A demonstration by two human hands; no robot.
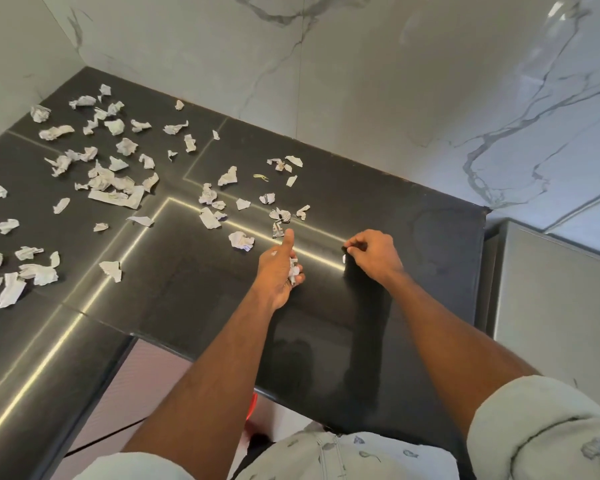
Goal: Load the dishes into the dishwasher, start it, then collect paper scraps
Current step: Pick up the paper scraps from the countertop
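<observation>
Black counter (pixel 174 306): both hands (pixel 280 268) pinch paper scraps (pixel 293 266).

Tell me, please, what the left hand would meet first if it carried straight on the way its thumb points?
Probably the patterned crumpled scrap just beyond the thumb tip of the left hand, which already holds gathered scraps. Height above the counter is hard to judge.

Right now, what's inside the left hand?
The left hand grips crumpled paper scraps, white edges poking out between the curled fingers and the palm. How many scraps it holds cannot be seen; the fingers cover most of the bundle.
</observation>
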